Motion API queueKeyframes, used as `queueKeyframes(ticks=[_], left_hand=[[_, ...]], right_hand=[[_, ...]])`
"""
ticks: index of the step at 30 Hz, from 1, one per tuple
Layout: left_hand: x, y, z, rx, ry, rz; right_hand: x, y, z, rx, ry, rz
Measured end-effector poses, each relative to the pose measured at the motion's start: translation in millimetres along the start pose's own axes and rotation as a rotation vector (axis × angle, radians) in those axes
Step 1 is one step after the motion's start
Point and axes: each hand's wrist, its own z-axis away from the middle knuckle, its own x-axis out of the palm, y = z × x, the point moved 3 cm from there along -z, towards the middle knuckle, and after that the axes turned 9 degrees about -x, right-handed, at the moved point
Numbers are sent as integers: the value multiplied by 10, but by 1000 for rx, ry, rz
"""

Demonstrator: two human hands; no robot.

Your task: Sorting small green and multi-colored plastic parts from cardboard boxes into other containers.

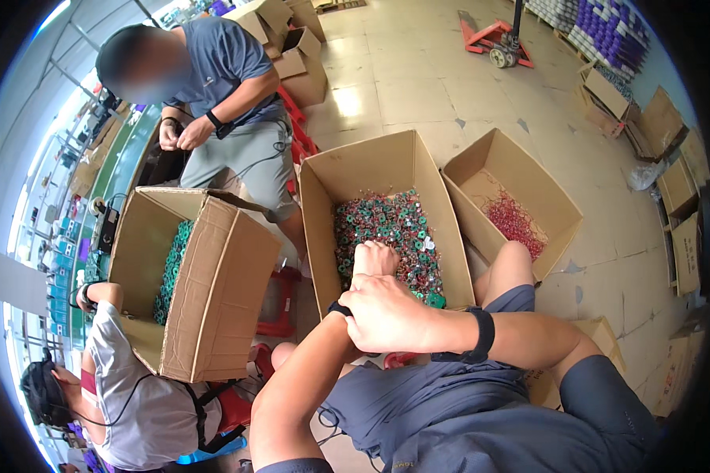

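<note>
My left hand [375, 258] is held over the open cardboard box in front of me, above a heap of small green round parts with reddish wires [379, 217]. Its fingers curl downward, and whatever they may hold is hidden. Across it comes my right hand [383, 314], its fingers closed around my left wrist beside a black wristband [340, 308]. Another black band [481, 335] circles my right wrist. The heap fills the bottom of the large box [359, 162], and both hands hide part of its near side.
At the right stands a smaller carton [556, 217] with red wires [517, 225]. Left is a tilted carton [229, 276] of green parts, a co-worker's arm reaching in. Another person [225, 71] sits beyond, hands together. An orange pallet jack [497, 43] stands far off.
</note>
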Motion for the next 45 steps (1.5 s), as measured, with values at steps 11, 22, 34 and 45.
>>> queueKeyframes(ticks=[11,22,34,45], left_hand=[[36,204,38,9,-155,51],[-227,-412,-199,-532,3,1041],[-681,-815,-415,-545,119,2259],[-481,-843,-286,-551,410,2648]], right_hand=[[331,252,27,-77,235,423],[-23,-121,374,-374,137,218],[284,171,552,630,270,-1157],[385,-22,803,673,127,-1141]])
